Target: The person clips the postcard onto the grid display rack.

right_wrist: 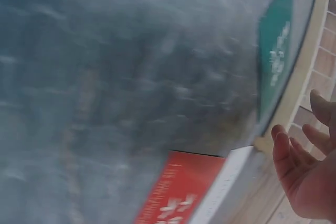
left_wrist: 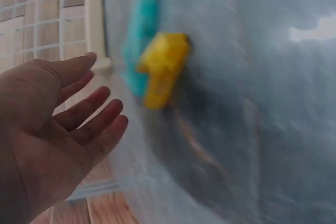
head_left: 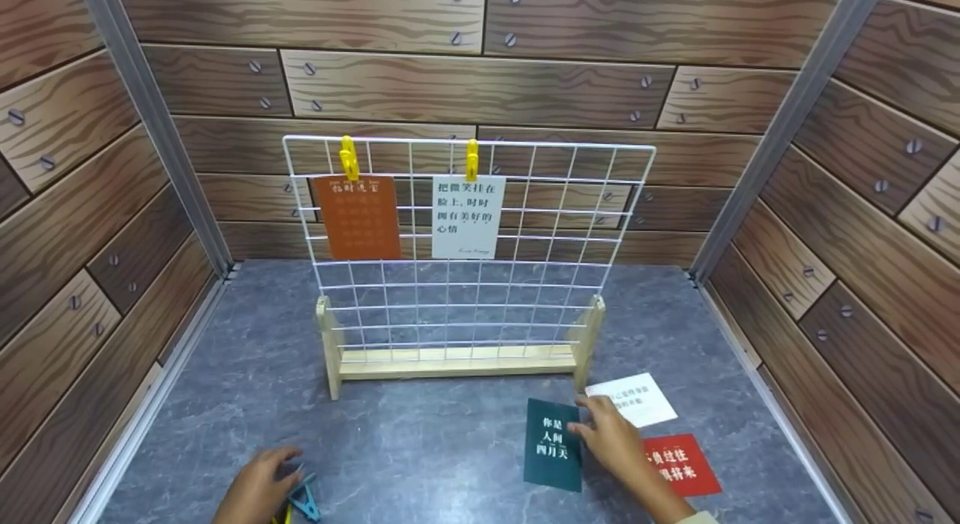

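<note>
At the lower left of the head view, my left hand (head_left: 259, 485) is held with loose fingers beside a teal clip (head_left: 304, 501) and a yellow clip (left_wrist: 167, 59). The left wrist view shows its fingers apart from both clips. My right hand (head_left: 613, 440) hovers at the right edge of a dark green card (head_left: 551, 464) with white lettering. Its fingers are relaxed and hold nothing in the right wrist view. Near this hand lie a white card (head_left: 651, 404) and a red card (head_left: 691, 464), each partly covered by it.
A white wire grid (head_left: 517, 284) stands in a pale wooden base (head_left: 457, 365). Yellow clips (head_left: 349, 160) hold an orange card (head_left: 364, 227) and a white lettered card (head_left: 466, 235) on it. Wood-patterned walls (head_left: 480, 81) surround the grey tabletop (head_left: 420, 434).
</note>
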`<control>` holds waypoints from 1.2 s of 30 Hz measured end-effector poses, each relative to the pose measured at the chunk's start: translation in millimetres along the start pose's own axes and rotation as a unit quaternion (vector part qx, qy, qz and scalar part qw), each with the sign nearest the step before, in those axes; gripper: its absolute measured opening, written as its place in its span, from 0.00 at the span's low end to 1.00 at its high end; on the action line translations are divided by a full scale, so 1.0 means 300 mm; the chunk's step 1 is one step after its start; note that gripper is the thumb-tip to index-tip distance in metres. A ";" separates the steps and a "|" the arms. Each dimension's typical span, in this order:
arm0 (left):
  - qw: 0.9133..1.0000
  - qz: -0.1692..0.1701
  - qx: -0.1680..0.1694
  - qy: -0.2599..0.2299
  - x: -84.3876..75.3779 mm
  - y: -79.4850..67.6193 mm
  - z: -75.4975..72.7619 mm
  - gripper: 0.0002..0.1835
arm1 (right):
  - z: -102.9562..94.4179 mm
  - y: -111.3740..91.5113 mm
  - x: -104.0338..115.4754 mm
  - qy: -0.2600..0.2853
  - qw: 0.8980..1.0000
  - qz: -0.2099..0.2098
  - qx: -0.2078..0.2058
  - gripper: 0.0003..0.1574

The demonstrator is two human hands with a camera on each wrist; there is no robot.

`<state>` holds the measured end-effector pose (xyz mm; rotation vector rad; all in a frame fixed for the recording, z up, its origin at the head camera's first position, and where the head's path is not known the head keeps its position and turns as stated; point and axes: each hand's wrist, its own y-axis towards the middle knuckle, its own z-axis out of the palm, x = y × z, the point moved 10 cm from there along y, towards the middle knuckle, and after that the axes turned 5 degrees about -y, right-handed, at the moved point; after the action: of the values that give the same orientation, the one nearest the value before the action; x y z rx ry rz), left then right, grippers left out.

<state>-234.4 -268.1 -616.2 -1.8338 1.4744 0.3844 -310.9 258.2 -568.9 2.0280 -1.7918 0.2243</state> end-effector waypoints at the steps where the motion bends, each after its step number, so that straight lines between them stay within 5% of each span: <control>1: 1.000 -0.002 0.006 0.001 0.018 0.003 0.008 0.22 | 0.012 -0.006 -0.008 0.000 1.000 0.000 0.006 0.30; 5: 1.000 0.009 0.023 0.014 0.050 0.007 0.028 0.25 | 0.047 -0.013 -0.030 -0.003 1.000 -0.002 0.022 0.30; 17: 0.999 0.028 0.019 0.036 0.022 0.022 0.043 0.21 | 0.125 0.032 -0.007 -0.026 0.996 0.012 0.080 0.33; 36: 0.996 0.002 -0.009 0.093 -0.009 0.056 0.065 0.20 | 0.134 0.046 -0.020 -0.015 0.996 0.035 0.083 0.28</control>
<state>-246.7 -253.8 -633.7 -1.9237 1.6042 0.2342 -331.4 246.1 -604.5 2.0922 -1.9209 0.3767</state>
